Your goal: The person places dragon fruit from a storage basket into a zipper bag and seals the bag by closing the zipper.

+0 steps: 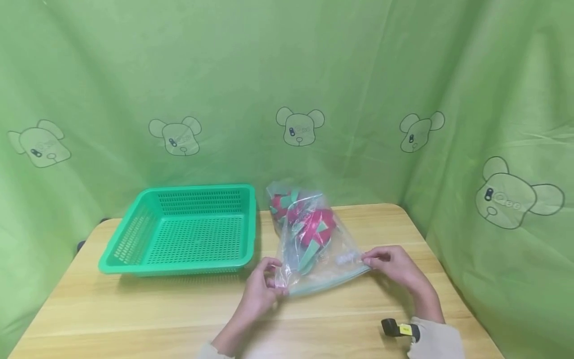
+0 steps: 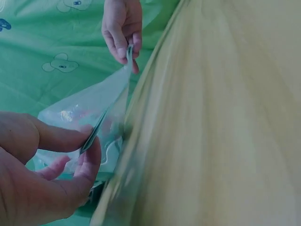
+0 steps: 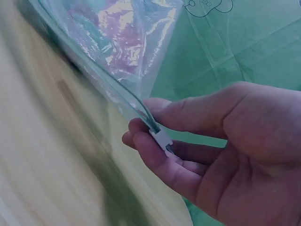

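A clear zip bag [image 1: 314, 239] holding red and green pieces lies on the wooden table [image 1: 179, 309], its zip edge toward me. My left hand [image 1: 264, 284] pinches the left end of the zip edge [image 2: 91, 136] between thumb and fingers. My right hand [image 1: 390, 262] pinches the right end, at the white slider [image 3: 162, 139]. The bag [image 3: 117, 42] is stretched between the two hands. From the left wrist view, the right hand [image 2: 123, 33] shows at the far end of the zip edge.
A green perforated plastic basket [image 1: 134, 239] stands on the table left of the bag. Green cloth with bear prints [image 1: 299, 127] hangs behind and on both sides. A black and yellow wrist device [image 1: 399, 329] sits on my right sleeve.
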Demonstrator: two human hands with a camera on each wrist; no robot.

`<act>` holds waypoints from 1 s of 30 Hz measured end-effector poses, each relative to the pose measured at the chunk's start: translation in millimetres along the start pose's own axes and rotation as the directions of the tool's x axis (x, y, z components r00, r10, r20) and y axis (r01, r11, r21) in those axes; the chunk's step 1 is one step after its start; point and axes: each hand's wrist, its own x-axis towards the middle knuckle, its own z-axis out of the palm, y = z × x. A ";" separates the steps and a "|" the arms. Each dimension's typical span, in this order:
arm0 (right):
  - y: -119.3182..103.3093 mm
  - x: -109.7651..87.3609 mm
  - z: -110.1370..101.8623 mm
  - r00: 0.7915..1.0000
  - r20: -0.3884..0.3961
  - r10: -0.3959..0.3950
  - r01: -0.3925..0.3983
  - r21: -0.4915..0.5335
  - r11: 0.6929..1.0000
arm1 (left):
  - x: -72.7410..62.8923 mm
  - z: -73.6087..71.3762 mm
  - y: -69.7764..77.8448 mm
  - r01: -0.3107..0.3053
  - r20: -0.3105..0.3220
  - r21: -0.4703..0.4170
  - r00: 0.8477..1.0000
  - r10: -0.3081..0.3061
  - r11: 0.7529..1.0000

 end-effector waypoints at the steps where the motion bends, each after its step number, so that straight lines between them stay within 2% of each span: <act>1: 0.2 0.3 -0.3 1.000 -0.005 0.016 -0.016 0.031 0.999 | 0.1 -0.9 -1.9 0.010 0.008 -0.004 1.000 -0.010 1.000; 6: 5.4 1.9 -0.6 0.995 0.022 0.093 -0.096 0.166 0.981 | 3.1 -7.3 -11.8 0.053 0.058 -0.076 0.997 -0.049 0.996; 9: 11.0 2.7 1.5 0.990 0.086 0.107 -0.124 0.213 0.969 | 5.0 -12.5 -15.9 0.055 0.069 -0.098 0.996 -0.048 0.994; 15: 16.2 6.2 8.4 0.971 0.234 0.050 -0.119 0.290 0.950 | 6.9 -21.0 -18.9 0.052 0.031 -0.107 0.998 -0.049 0.993; 19: 11.4 11.5 21.8 0.951 0.308 0.009 -0.116 0.329 0.937 | 8.5 -23.1 -21.4 0.052 0.015 -0.096 0.999 -0.051 0.994; 22: 6.6 16.7 34.1 0.936 0.350 -0.015 -0.128 0.382 0.915 | 9.6 -23.2 -22.3 0.051 0.015 -0.082 0.999 -0.050 0.995; 25: 2.1 22.2 47.4 0.932 0.363 -0.021 -0.149 0.432 0.889 | 10.7 -23.0 -23.4 0.048 0.012 -0.078 0.999 -0.047 0.996; 30: -4.0 31.4 71.4 0.952 0.306 -0.008 -0.159 0.516 0.842 | 14.1 -21.0 -27.9 0.037 0.006 -0.063 0.999 -0.036 0.997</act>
